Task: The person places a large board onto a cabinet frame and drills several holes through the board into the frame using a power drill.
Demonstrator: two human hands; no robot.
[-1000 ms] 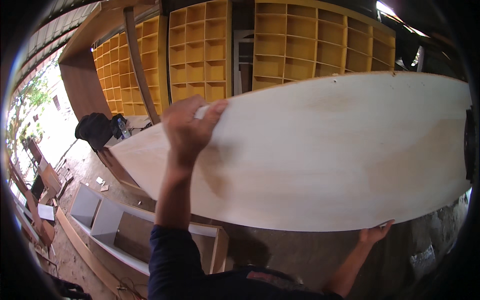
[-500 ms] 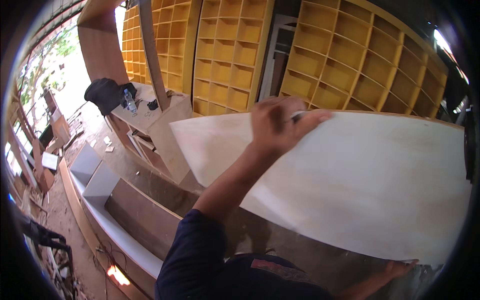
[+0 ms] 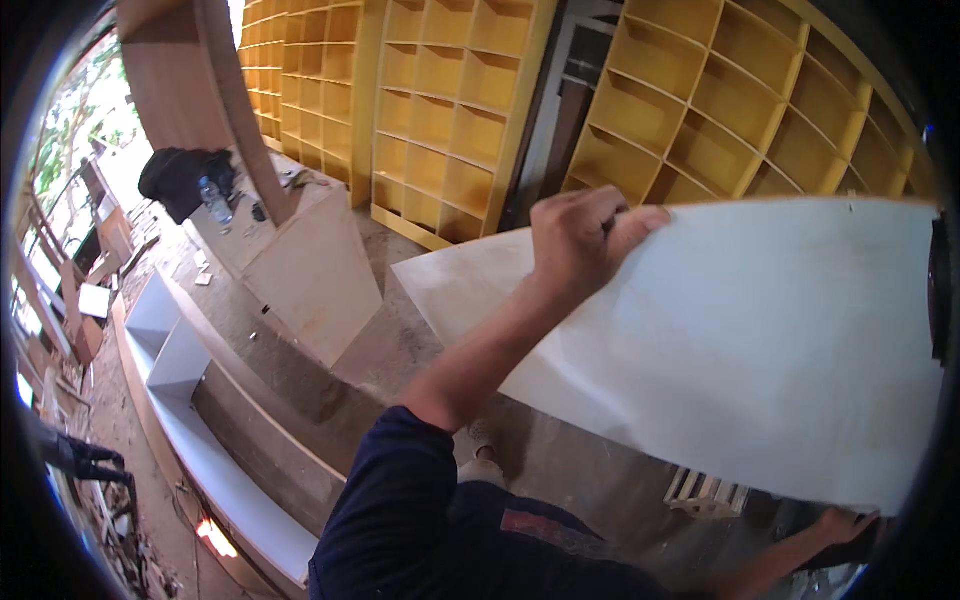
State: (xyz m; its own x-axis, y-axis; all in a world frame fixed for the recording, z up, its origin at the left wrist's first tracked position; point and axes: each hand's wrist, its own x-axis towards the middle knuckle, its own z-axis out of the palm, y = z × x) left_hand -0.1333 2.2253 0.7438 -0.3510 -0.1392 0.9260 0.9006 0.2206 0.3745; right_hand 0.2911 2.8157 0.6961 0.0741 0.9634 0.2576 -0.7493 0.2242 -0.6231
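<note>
A large thin white panel [image 3: 720,330], perhaps a plywood sheet with a pale face, stands tilted in front of me. My left hand [image 3: 590,240] is closed over its upper edge, the thumb lying on the near face and the fingers hooked behind. At the panel's lower right edge is my right hand [image 3: 848,524], cupped under the rim with its fingers partly hidden. The panel's left corner points toward the shelves, off the floor.
Yellow shelf units [image 3: 445,110] with square compartments stand behind. At left lies a long white-lined cabinet [image 3: 215,450]. A wooden box bench [image 3: 315,270] carries a black cloth bundle [image 3: 185,182] and a plastic bottle [image 3: 214,200]. A slatted wooden piece [image 3: 705,494] lies below the panel.
The panel has shifted right with both hands still on it, and its left end has moved away from the bench. My view has turned, showing a foot and the slatted piece.
</note>
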